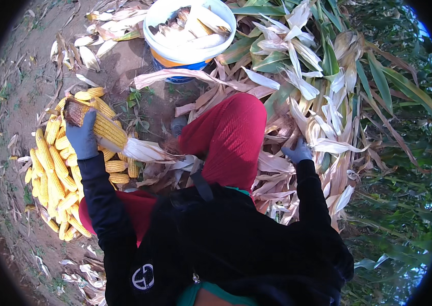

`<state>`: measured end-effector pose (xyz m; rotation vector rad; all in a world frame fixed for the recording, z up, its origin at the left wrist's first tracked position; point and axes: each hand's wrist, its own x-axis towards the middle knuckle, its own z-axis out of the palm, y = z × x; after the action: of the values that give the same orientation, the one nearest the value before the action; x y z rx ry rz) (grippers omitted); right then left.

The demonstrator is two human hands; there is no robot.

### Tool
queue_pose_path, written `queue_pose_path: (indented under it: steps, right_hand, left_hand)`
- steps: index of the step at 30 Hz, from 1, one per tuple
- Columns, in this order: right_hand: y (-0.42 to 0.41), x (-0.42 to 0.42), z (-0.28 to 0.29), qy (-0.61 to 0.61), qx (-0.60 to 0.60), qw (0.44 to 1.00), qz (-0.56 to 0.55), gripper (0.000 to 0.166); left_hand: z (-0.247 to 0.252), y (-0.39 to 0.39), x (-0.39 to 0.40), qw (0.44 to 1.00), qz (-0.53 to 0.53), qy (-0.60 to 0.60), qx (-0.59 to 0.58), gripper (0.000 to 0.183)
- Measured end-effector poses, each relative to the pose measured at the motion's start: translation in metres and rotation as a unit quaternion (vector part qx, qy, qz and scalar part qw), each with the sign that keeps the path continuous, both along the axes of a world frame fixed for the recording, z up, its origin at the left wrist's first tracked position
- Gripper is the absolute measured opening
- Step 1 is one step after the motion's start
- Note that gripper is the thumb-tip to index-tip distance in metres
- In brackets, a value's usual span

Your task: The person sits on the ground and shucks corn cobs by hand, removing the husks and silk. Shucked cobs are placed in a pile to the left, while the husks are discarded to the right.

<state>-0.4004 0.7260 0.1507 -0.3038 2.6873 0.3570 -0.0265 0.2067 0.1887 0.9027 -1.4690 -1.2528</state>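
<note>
In a grey glove, my left hand [83, 137] grips ears of corn [108, 129] above the left-hand pile; how many it holds I cannot tell. A partly husked ear with pale husk [145, 150] points from that hand towards my knee. Below and around the hand lies a heap of bare yellow corn cobs [57, 168]. My right hand [298, 152], also gloved, is at the dry corn husks [277, 162] on the right, touching them; whether its fingers hold any is hidden.
A white and blue plastic bucket [190, 63] with unhusked ears stands ahead. More husked-over ears [88, 57] lie on the soil left of it. Cut corn stalks with leaves [330, 57] are heaped at the right, beside standing green plants [399, 214]. My bent knee [239, 126] is between my hands.
</note>
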Motion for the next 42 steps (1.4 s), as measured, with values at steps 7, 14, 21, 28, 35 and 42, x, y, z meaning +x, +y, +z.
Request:
queue_pose_path:
  steps: [7, 14, 21, 28, 35, 42]
  right_hand:
    - [0.014, 0.002, 0.141, 0.072, -0.301, 0.950, -0.040, 0.055]
    - [-0.135, 0.051, 0.153, 0.156, -0.613, 0.769, 0.095, 0.045]
    - [-0.236, 0.087, 0.069, 0.100, -0.295, 0.882, 0.354, 0.057]
    - [-0.156, -0.047, 0.047, -0.238, -0.750, 0.563, -0.253, 0.052]
    - [0.100, -0.063, -0.010, -0.251, -0.624, 0.602, -0.430, 0.017]
    - [0.108, -0.031, 0.174, 0.386, -0.023, 0.896, -0.219, 0.054]
  left_hand:
    - [0.000, 0.006, -0.017, 0.999, -0.043, 0.004, 0.003, 0.047]
    - [0.020, 0.026, -0.035, 0.992, -0.065, 0.065, 0.092, 0.041]
    - [0.028, 0.035, -0.026, 0.998, -0.043, 0.016, 0.054, 0.048]
    - [0.018, 0.024, -0.013, 0.994, -0.037, 0.070, 0.076, 0.038]
    - [0.021, 0.038, -0.031, 0.992, -0.075, 0.052, 0.084, 0.045]
    - [0.012, 0.036, -0.039, 0.989, -0.068, 0.062, 0.120, 0.041]
